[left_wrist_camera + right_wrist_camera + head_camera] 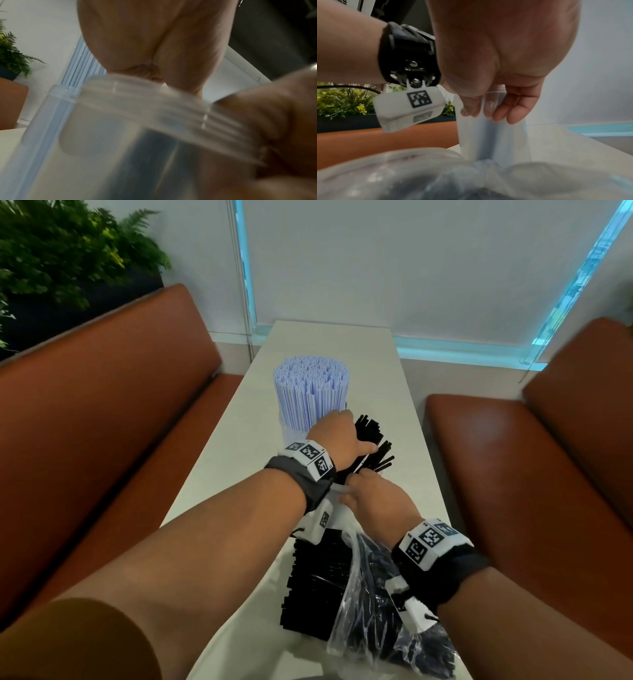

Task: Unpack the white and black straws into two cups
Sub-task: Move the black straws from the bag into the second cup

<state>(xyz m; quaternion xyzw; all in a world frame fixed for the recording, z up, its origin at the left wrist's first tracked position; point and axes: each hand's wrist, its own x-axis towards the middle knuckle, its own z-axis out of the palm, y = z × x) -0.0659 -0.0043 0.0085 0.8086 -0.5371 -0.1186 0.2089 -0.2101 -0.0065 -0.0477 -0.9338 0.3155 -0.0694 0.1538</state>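
Now the left hand (337,440) wraps round a bunch of black straws (371,445) standing in the second cup (337,510) mid-tabletop, beside the white straws (310,392). Just nearer, the right hand (373,498) pinches the cup's rim.

A dense bundle of white straws (310,392) is seen standing upright in a clear cup (287,429) on the table, its tops level and well above the rim; just beside it, on the near right, a second clear cup (489,129) is seen, ribbed below its rim; a bunch of black straws (371,440) is fanned out above this cup, leaning away to the right, with its lower ends hidden; nearer the viewer, a flat heap of black straws (318,580) is laid on the table; partly over it, a crumpled clear plastic bag (376,604) with more dark straws inside is spread toward the near table edge.
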